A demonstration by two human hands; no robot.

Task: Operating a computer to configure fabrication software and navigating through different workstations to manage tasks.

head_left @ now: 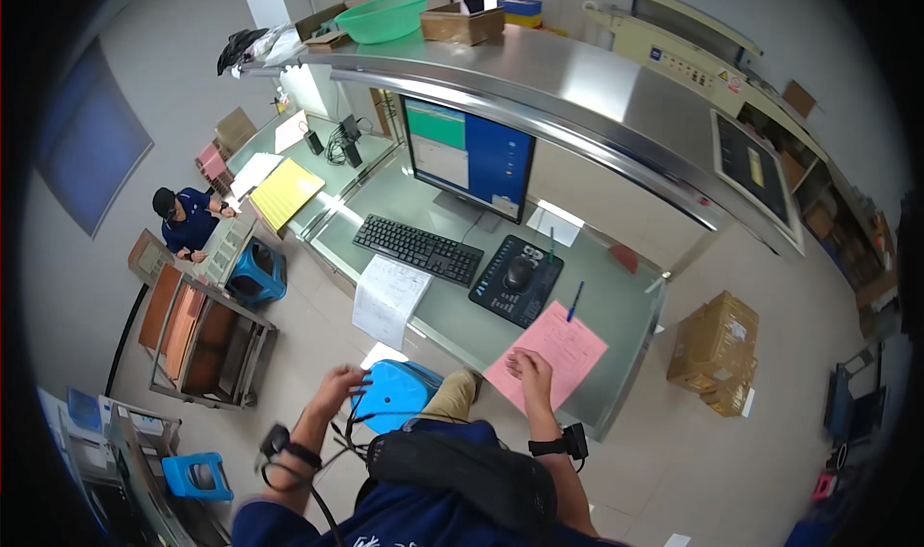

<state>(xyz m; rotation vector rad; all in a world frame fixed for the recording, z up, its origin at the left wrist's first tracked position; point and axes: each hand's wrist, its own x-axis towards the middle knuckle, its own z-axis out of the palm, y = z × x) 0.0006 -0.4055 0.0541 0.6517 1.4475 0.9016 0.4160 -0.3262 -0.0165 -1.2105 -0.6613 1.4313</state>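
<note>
My right hand (531, 366) is over a pink printed sheet (563, 350) at the near right of the glass-topped desk (616, 306). Its fingers are loosely bent and slightly apart, with nothing seen between them; whether they touch the paper I cannot tell. A blue pen (576, 301) lies across the sheet's far edge. Off the desk's near side, my left hand (342, 388) hangs in the air beside a blue plastic stool (395, 393), fingers half spread and holding nothing visible. Both wrists wear black strapped devices, with cables running by the left one.
On the desk stand a monitor (467, 157), keyboard (419, 247) and mouse (520, 274) on a black pad (491, 292). White papers (390, 300) overhang its near edge. Cardboard boxes (714, 345) sit on the floor at right. A co-worker (188, 222) sits far left, near a cart (207, 345).
</note>
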